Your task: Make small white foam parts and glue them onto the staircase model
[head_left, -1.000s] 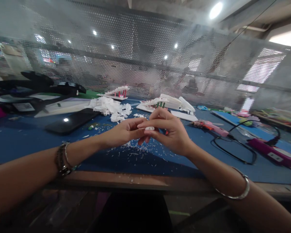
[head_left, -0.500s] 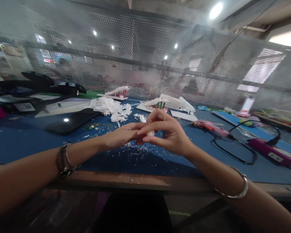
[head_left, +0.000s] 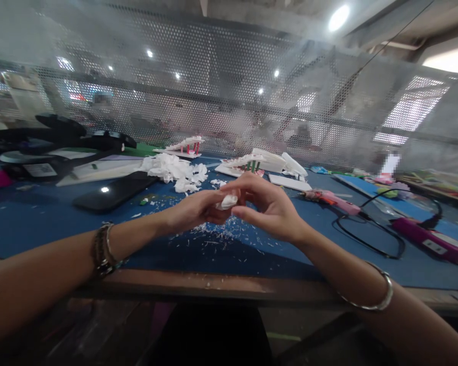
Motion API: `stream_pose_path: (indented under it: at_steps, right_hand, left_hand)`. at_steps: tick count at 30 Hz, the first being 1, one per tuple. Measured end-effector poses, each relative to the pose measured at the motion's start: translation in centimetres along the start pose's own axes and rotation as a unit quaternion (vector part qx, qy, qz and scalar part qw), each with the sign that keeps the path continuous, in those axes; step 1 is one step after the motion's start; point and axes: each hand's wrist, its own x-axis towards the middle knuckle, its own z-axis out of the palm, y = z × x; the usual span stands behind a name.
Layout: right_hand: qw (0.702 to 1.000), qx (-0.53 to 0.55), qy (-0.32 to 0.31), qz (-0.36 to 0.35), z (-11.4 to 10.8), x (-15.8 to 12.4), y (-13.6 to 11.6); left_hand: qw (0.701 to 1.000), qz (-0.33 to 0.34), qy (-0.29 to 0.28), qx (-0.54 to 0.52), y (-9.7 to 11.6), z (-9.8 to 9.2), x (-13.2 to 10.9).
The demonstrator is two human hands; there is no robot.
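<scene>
My left hand (head_left: 193, 210) and my right hand (head_left: 265, 207) meet above the blue table mat (head_left: 41, 218). Between their fingertips they pinch a small white foam piece (head_left: 226, 202). The left fingers close on it from the left, the right thumb and forefinger from the right, while the other right fingers curl loosely. White shavings (head_left: 221, 235) lie scattered on the mat just under both hands.
A pile of white scraps (head_left: 173, 170) and a black phone (head_left: 112, 191) lie at the left. White model structures (head_left: 261, 161) stand behind the hands. A pink glue gun (head_left: 334, 199), black cable (head_left: 370, 231) and pink device (head_left: 429, 239) are at the right. A perforated screen (head_left: 229, 86) backs the table.
The right hand's fingers have shifted on the white piece, which now shows more between the fingertips. Both hands stay in the same place above the shavings.
</scene>
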Motion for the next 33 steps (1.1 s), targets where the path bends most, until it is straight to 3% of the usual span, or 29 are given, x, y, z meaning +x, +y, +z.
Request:
stream_pose_path:
  at_steps: [7, 10, 12, 14, 16, 19, 21, 27, 31, 33]
  right_hand:
    - [0.978, 0.178, 0.065, 0.084, -1.2, 0.4, 0.9]
    - [0.991, 0.063, 0.054, 0.101, -2.9, 0.6, 0.2]
    - [0.984, -0.130, -0.035, 0.114, -4.5, 0.6, -0.6]
    - [0.924, -0.311, -0.159, 0.155, -5.8, 0.3, -1.0]
    - [0.833, -0.434, -0.228, 0.256, -6.4, -0.1, -0.8]
    - [0.701, -0.520, -0.334, 0.355, -6.0, -0.8, 0.3]
    - [0.672, -0.526, -0.368, 0.369, -5.3, -1.1, 0.8]
    - [0.668, -0.544, -0.352, 0.365, -4.6, -1.4, 1.3]
    - [0.661, -0.572, -0.297, 0.385, -5.9, -1.3, 1.4]
    - [0.677, -0.571, -0.260, 0.386, -6.6, -1.2, 1.4]
  left_hand:
    - [0.999, 0.008, 0.016, -0.044, -0.1, -0.4, 0.2]
    - [0.999, 0.015, 0.023, -0.034, -0.2, -0.4, 0.3]
    - [0.999, 0.030, 0.030, -0.011, -0.4, -0.5, 0.3]
    - [0.998, 0.039, 0.033, 0.024, -0.6, -0.5, 0.3]
    - [0.997, 0.042, 0.034, 0.063, -0.8, -0.5, 0.2]
    - [0.992, 0.053, 0.037, 0.109, -0.8, -0.5, 0.0]
    - [0.988, 0.054, 0.046, 0.134, -0.6, -0.5, -0.1]
    - [0.982, 0.048, 0.041, 0.178, 0.1, -0.4, -0.3]
    - [0.978, 0.062, 0.069, 0.189, -0.1, -0.4, -0.1]
    - [0.979, 0.065, 0.090, 0.168, -0.2, -0.5, 0.0]
